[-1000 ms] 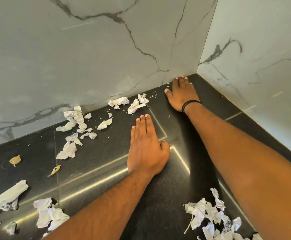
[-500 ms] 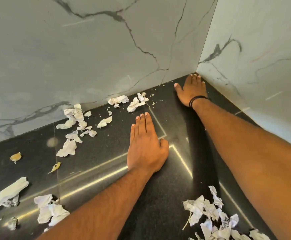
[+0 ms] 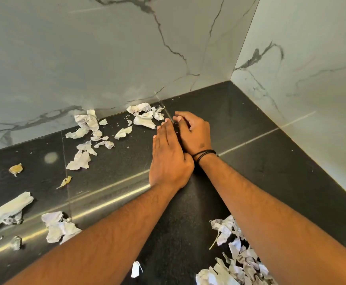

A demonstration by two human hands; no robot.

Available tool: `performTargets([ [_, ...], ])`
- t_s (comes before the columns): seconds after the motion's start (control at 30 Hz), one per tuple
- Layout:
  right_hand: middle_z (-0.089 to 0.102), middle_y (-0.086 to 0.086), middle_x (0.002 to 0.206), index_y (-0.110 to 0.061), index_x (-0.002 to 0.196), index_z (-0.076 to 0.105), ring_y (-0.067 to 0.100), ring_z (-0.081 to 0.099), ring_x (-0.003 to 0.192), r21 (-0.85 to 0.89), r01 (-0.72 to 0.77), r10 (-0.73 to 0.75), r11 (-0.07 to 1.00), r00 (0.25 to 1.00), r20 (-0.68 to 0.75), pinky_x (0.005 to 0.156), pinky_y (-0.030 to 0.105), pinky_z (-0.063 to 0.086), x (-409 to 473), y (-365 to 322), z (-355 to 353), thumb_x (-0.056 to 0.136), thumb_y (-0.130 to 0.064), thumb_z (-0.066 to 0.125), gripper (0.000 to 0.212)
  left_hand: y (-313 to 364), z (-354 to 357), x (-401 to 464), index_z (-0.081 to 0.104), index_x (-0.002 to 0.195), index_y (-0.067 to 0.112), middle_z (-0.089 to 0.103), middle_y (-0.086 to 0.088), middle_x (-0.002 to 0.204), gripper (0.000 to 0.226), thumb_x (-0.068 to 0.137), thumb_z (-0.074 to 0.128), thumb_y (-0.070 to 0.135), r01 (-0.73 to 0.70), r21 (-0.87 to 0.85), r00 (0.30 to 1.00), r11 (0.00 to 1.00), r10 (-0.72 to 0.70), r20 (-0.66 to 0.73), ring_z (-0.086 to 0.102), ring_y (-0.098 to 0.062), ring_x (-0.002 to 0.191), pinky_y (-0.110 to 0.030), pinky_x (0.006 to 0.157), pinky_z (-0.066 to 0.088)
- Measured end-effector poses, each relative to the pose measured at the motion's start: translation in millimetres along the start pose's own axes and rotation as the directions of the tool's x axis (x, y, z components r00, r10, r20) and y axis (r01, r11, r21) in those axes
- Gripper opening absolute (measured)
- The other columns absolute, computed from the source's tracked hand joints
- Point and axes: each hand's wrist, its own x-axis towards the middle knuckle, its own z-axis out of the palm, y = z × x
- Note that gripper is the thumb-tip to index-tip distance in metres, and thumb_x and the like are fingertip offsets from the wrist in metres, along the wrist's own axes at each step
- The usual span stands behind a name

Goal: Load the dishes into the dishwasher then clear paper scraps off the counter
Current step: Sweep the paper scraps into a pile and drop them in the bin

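Observation:
Torn white paper scraps lie scattered over the black stone counter (image 3: 260, 161). One cluster (image 3: 145, 116) sits against the back wall, just beyond my fingertips. My left hand (image 3: 168, 157) lies flat on the counter with straight fingers. My right hand (image 3: 194, 130), a black band at its wrist, rests right beside it on the counter, its side touching the left hand and its fingers slightly bent. Neither hand holds a scrap. More scraps lie at the left (image 3: 87, 124), lower left (image 3: 59, 227) and in a pile at the lower right (image 3: 234, 260).
Marble walls meet in a corner (image 3: 230, 80) at the back right and close the counter on two sides. Two small yellowish bits (image 3: 15, 168) lie at the left. A lone scrap (image 3: 136, 269) lies near the bottom between my forearms. No dishes or dishwasher are in view.
My right hand has come from the back corner leftward across the counter and now touches my left hand. The left hand has stayed in place.

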Motion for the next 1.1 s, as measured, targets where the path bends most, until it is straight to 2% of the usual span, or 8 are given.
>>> performTargets([
  [0.17, 0.053, 0.015, 0.144, -0.005, 0.123, 0.065, 0.027, 0.038, 0.143, -0.286, 0.011, 0.05, 0.958, 0.977, 0.207, 0.116, 0.035, 0.03, 10, -6, 4, 0.103, -0.02, 0.048, 0.031, 0, -2, 3, 0.012, 0.16, 0.007, 0.011, -0.017, 0.167, 0.088, 0.081, 0.05, 0.004, -0.035, 0.038, 0.999, 0.999, 0.036, -0.016, 0.002, -0.028, 0.156, -0.042, 0.128, 0.003],
  [0.27, 0.036, 0.01, 0.158, -0.01, 0.138, 0.056, 0.021, 0.019, 0.151, -0.316, -0.024, 0.107, 0.948, 0.963, 0.248, 0.121, 0.03, 0.019, 13, -8, 2, 0.105, -0.027, 0.046, 0.038, -5, -8, 12, 0.029, 0.157, 0.007, 0.027, -0.02, 0.16, 0.086, 0.074, 0.055, 0.0, -0.217, 0.123, 0.974, 0.968, 0.224, -0.045, 0.018, -0.034, 0.152, -0.044, 0.127, 0.01],
  [0.33, 0.036, 0.012, 0.158, -0.009, 0.14, 0.052, 0.021, 0.019, 0.152, -0.343, -0.004, 0.089, 0.939, 0.968, 0.234, 0.123, 0.031, 0.017, 12, -5, 5, 0.105, -0.025, 0.044, 0.039, -16, -13, 29, 0.052, 0.143, 0.014, 0.049, -0.016, 0.14, 0.065, 0.078, 0.059, 0.005, -0.27, 0.229, 0.937, 0.935, 0.31, -0.161, 0.043, -0.034, 0.132, -0.044, 0.115, 0.031],
  [0.4, 0.038, 0.016, 0.156, -0.004, 0.139, 0.051, 0.026, 0.02, 0.151, -0.394, 0.038, 0.053, 0.919, 0.974, 0.219, 0.124, 0.037, 0.018, 9, -3, 10, 0.105, -0.021, 0.042, 0.039, -29, -23, 55, 0.062, 0.126, 0.021, 0.053, -0.011, 0.125, 0.038, 0.088, 0.061, 0.02, -0.132, 0.326, 0.918, 0.936, 0.24, -0.316, 0.051, -0.032, 0.115, -0.043, 0.1, 0.039],
  [0.5, 0.034, 0.014, 0.158, -0.005, 0.144, 0.045, 0.027, 0.02, 0.151, -0.537, 0.099, 0.036, 0.838, 0.971, 0.236, 0.124, 0.042, 0.018, 8, -3, 15, 0.105, -0.025, 0.039, 0.044, -45, -49, 99, 0.058, 0.13, 0.029, 0.046, -0.01, 0.132, 0.043, 0.092, 0.064, 0.045, 0.065, 0.368, 0.964, 0.928, 0.038, -0.265, 0.044, -0.032, 0.122, -0.045, 0.101, 0.038],
  [0.7, 0.027, 0.011, 0.162, -0.008, 0.152, 0.034, 0.025, 0.015, 0.153, -0.59, 0.141, 0.031, 0.795, 0.962, 0.272, 0.124, 0.044, 0.014, 10, -3, 17, 0.106, -0.031, 0.034, 0.051, -58, -34, 113, 0.057, 0.136, 0.028, 0.047, -0.009, 0.137, 0.043, 0.099, 0.053, 0.048, -0.053, 0.242, 0.999, 0.969, 0.053, 0.006, 0.039, -0.032, 0.129, -0.045, 0.106, 0.038],
  [0.97, 0.033, 0.011, 0.159, -0.007, 0.148, 0.04, 0.024, 0.019, 0.152, -0.512, 0.118, 0.035, 0.851, 0.96, 0.279, 0.124, 0.043, 0.013, 12, -3, 12, 0.107, -0.021, 0.029, 0.045, -48, -22, 37, 0.058, 0.128, 0.018, 0.052, -0.005, 0.122, 0.035, 0.094, 0.052, 0.027, -0.215, 0.302, 0.972, 0.929, 0.233, -0.025, 0.047, -0.026, 0.112, -0.04, 0.093, 0.043],
  [1.1, 0.04, 0.01, 0.156, -0.007, 0.144, 0.047, 0.022, 0.024, 0.15, -0.427, 0.074, 0.043, 0.901, 0.965, 0.257, 0.124, 0.039, 0.013, 11, -2, 9, 0.107, -0.018, 0.032, 0.042, -49, -36, 21, 0.065, 0.116, 0.025, 0.051, 0.004, 0.111, 0.034, 0.089, 0.055, 0.042, -0.185, 0.075, 0.971, 0.98, 0.194, -0.138, 0.051, -0.014, 0.103, -0.034, 0.09, 0.04],
])
